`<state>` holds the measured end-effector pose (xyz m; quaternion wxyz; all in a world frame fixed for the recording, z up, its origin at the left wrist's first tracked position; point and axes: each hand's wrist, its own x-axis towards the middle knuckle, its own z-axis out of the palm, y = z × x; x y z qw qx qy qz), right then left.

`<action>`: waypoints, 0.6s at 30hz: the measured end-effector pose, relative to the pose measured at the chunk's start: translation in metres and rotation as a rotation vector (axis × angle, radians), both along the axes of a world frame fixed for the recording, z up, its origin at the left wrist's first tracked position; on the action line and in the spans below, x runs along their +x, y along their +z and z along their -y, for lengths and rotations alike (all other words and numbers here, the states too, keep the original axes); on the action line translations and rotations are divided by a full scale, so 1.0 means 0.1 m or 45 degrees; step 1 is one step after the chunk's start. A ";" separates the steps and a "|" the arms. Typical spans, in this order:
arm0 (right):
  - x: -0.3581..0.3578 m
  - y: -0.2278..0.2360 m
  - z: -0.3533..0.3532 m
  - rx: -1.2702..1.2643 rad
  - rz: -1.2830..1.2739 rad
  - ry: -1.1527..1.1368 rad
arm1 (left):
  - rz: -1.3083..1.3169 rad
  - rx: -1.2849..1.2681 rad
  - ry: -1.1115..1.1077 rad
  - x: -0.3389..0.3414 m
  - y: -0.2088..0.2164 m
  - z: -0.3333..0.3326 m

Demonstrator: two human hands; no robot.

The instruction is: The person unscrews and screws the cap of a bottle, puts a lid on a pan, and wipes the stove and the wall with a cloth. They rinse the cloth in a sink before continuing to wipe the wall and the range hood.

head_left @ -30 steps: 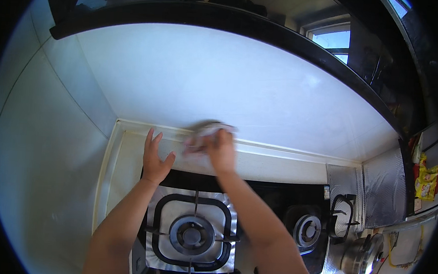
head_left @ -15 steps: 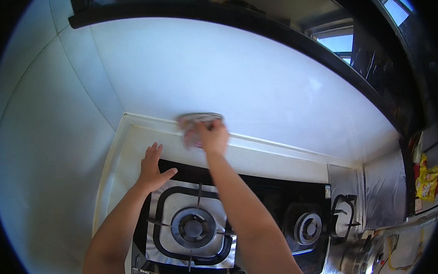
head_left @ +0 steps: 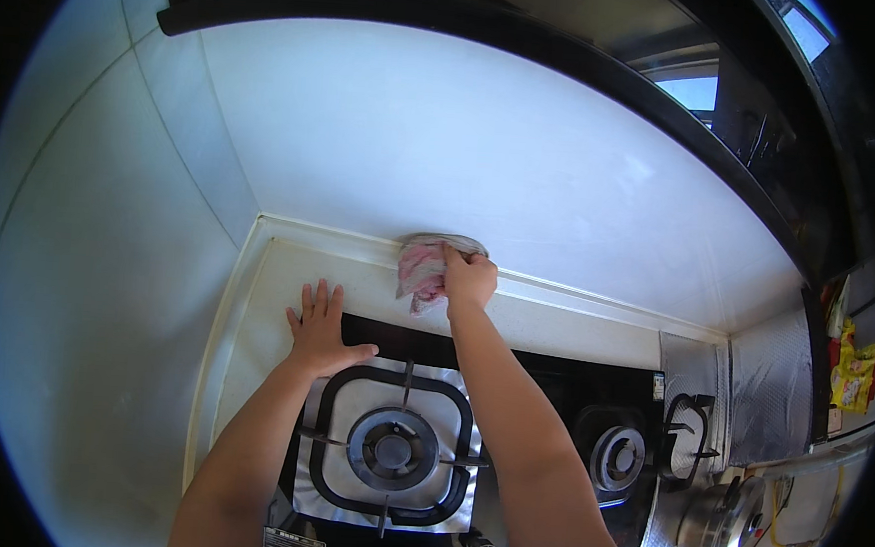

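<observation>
My right hand [head_left: 471,279] is closed on a crumpled pink and grey cloth [head_left: 423,270]. The cloth presses against the foot of the white wall [head_left: 415,142], where it meets the raised ledge behind the stove. My left hand [head_left: 322,339] lies spread, fingers apart, at the back left corner of the black gas stove [head_left: 551,381], with nothing in it. In front of that hand is the left burner [head_left: 393,449], with a black pan support over a silver foil-like liner. My right forearm crosses the stove between the two burners.
A dark range hood [head_left: 453,14] overhangs the wall. The right burner [head_left: 617,458] has no pan support on it; a black one [head_left: 688,439] lies beside the stove against foil sheeting [head_left: 766,394]. Farther right are a metal pot [head_left: 711,526] and yellow packets [head_left: 854,377].
My right hand has moved to the right along the wall's foot with the cloth. The left hand remains at the stove's corner, its fingers spread a little wider.
</observation>
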<state>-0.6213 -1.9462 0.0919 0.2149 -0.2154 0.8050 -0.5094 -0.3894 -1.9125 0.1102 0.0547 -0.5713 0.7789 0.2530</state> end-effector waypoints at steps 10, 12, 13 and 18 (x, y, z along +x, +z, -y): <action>-0.71 0.09 -0.42 0.181 -0.114 -0.221 | 0.073 0.009 -0.024 0.00 0.02 0.00; -1.30 -0.22 -0.68 -0.071 -0.044 -0.526 | 0.040 0.024 -0.021 0.04 0.02 0.00; -1.66 -0.33 -0.80 -0.113 -0.177 -0.667 | 0.011 0.031 -0.028 0.03 0.01 0.01; -1.38 -0.06 -0.63 -0.290 -0.133 -0.905 | -0.442 -0.052 0.086 0.17 -0.19 0.05</action>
